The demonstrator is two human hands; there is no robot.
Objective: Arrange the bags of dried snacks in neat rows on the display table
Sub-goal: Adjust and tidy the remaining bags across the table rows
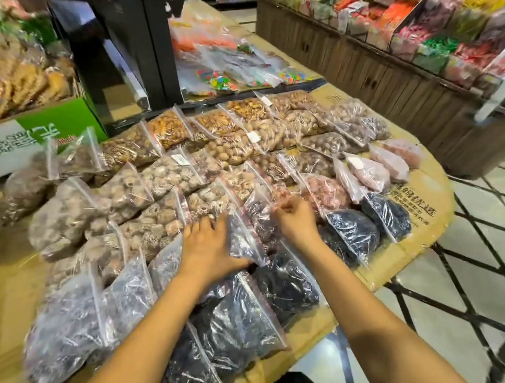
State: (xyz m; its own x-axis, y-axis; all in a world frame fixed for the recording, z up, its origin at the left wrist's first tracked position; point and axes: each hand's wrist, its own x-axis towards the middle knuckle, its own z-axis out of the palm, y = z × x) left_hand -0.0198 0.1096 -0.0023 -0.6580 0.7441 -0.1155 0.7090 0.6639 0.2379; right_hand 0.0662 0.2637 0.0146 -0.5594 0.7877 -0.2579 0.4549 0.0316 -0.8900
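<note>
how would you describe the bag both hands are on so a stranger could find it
Start at the cardboard-covered display table and go to its near middle. The bag lies between the left hand and right hand, its red zip strip slanting. Unlike the near-black bags in front, its contents look purplish-grey.

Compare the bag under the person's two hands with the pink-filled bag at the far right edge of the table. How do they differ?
The held bag has dark, purplish contents; the pink bag holds pale pink pieces. The left hand and right hand grip the held bag; nothing touches the pink bag. The held bag sits mid-row among neighbours; the pink bag lies at the row's end. Both are clear zip bags.
</note>
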